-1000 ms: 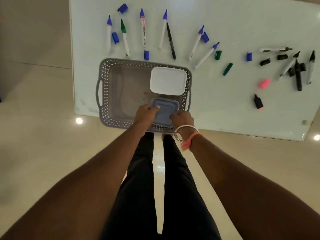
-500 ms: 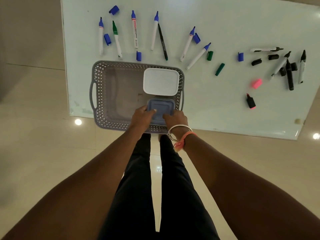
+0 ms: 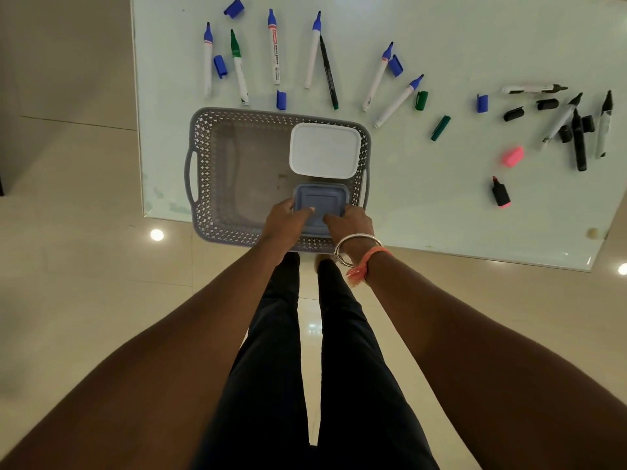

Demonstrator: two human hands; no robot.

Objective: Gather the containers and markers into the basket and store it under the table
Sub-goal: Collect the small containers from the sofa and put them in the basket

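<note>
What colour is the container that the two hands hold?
The container is greyish blue; the head view shows it best.

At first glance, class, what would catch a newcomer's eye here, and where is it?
The left hand and right hand grip a blue container in the near right corner of the basket, next to a white container. Behind and right of it, uncapped markers and loose caps lie scattered on the table, a pink cap brightest at the right.

Lighting: dim, warm, even. Glare: round lamp reflections (image 3: 156, 235) on glossy floor (image 3: 84, 283). Edges: wide-angle bowing; near forearms (image 3: 135, 385) blur.
</note>
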